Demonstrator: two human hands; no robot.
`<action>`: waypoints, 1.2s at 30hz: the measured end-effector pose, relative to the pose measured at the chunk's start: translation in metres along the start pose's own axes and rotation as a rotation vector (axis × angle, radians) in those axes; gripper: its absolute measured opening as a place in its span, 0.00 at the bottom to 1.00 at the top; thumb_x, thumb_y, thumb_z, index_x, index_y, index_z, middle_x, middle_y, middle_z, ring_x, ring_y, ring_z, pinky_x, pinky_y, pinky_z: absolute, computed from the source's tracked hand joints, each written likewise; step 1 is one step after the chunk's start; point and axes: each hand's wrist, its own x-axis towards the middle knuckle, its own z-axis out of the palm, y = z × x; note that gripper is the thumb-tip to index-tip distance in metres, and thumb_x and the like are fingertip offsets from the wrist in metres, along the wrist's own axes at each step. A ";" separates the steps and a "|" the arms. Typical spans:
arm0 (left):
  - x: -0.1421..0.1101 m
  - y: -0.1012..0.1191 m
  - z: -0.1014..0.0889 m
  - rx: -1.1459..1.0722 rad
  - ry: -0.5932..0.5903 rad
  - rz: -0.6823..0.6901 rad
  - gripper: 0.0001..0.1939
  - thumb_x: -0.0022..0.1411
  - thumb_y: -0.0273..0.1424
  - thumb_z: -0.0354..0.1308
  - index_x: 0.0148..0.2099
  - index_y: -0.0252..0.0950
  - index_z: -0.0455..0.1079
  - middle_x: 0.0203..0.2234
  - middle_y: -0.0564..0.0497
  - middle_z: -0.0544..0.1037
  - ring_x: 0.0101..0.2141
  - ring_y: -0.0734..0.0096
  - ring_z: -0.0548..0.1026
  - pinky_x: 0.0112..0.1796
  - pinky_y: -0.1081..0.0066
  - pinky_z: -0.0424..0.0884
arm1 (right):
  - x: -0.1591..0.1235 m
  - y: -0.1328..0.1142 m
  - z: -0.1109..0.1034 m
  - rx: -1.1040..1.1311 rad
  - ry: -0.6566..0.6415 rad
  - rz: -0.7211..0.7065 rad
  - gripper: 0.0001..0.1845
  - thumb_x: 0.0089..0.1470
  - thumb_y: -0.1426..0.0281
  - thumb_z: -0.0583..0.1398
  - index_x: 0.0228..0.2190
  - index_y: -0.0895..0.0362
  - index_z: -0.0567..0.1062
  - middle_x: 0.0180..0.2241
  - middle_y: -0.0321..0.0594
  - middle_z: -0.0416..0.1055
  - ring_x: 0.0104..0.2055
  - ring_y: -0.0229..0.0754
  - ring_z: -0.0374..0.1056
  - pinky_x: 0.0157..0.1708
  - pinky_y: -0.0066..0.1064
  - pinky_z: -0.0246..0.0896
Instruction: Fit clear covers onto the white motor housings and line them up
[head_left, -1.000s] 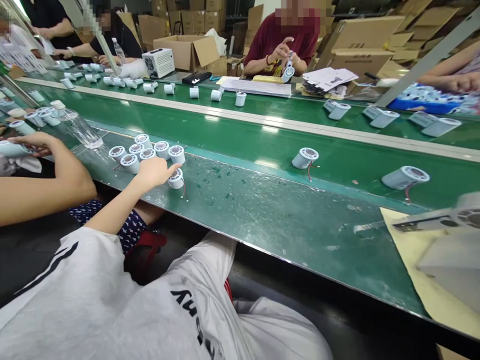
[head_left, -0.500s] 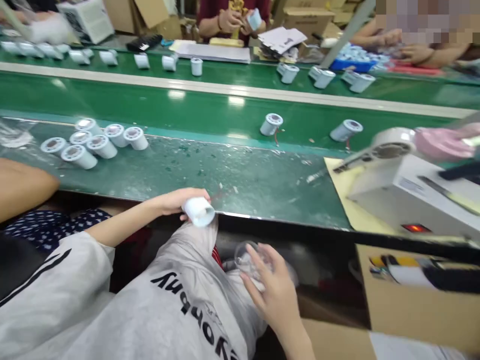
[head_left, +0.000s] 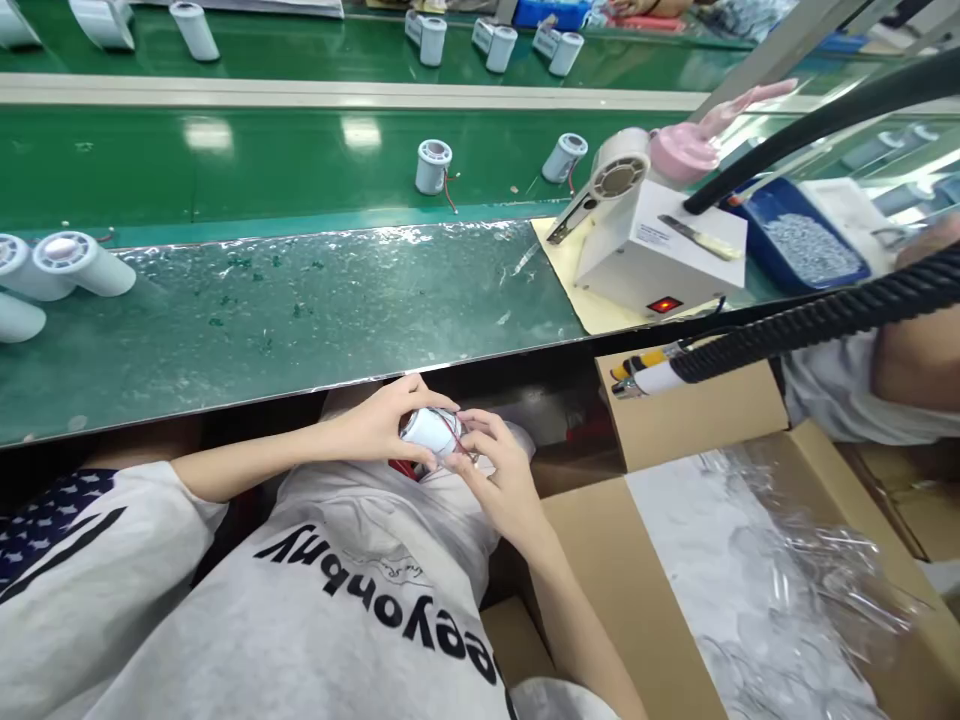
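Observation:
Just off the table's front edge, above my lap, my left hand (head_left: 386, 420) is closed around a white cylindrical housing (head_left: 431, 430), which lies tilted on its side. Thin red and dark wires run out at its right end. My right hand (head_left: 495, 460) pinches at that end, its fingertips against a clear round plastic cover that is mostly hidden by the fingers. Similar white housings (head_left: 86, 265) stand in a group on the left of the table (head_left: 300, 300).
Two housings with red wires (head_left: 433, 167) stand on the green conveyor belt (head_left: 270, 160). At right are a white box with a lit red switch (head_left: 652, 255), a black corrugated hose (head_left: 832, 320), a blue tray (head_left: 780, 235) of small parts, and an open carton (head_left: 622, 560) holding clear plastic pieces.
My right hand has come up and left with the clear cover to meet the housing. My left hand has turned the housing and shifted slightly right. The view has swung right.

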 end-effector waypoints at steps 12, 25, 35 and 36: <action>-0.010 -0.011 0.004 -0.315 -0.108 0.001 0.36 0.53 0.36 0.73 0.64 0.43 0.71 0.59 0.41 0.76 0.57 0.54 0.75 0.56 0.57 0.71 | 0.007 0.003 -0.009 0.405 0.056 0.141 0.20 0.59 0.52 0.65 0.23 0.53 0.81 0.46 0.45 0.81 0.50 0.53 0.78 0.50 0.46 0.76; -0.014 0.005 -0.002 -0.448 -0.138 -0.049 0.39 0.53 0.39 0.74 0.66 0.43 0.69 0.62 0.41 0.74 0.58 0.53 0.75 0.52 0.61 0.74 | -0.013 0.008 -0.013 0.118 -0.021 -0.172 0.18 0.58 0.67 0.68 0.50 0.50 0.75 0.53 0.46 0.77 0.60 0.54 0.72 0.57 0.49 0.73; -0.015 0.006 -0.004 -0.349 -0.133 0.132 0.37 0.55 0.37 0.74 0.66 0.46 0.69 0.63 0.42 0.73 0.63 0.52 0.71 0.63 0.54 0.66 | -0.016 0.001 -0.017 0.248 -0.082 -0.057 0.22 0.58 0.64 0.69 0.52 0.51 0.74 0.54 0.46 0.76 0.56 0.51 0.75 0.50 0.40 0.80; -0.016 0.007 -0.004 -0.342 -0.132 0.127 0.38 0.55 0.37 0.74 0.67 0.46 0.69 0.63 0.42 0.73 0.63 0.52 0.71 0.63 0.54 0.66 | -0.017 0.001 -0.017 0.244 -0.076 -0.071 0.22 0.58 0.64 0.69 0.52 0.51 0.74 0.54 0.46 0.76 0.57 0.51 0.74 0.50 0.40 0.80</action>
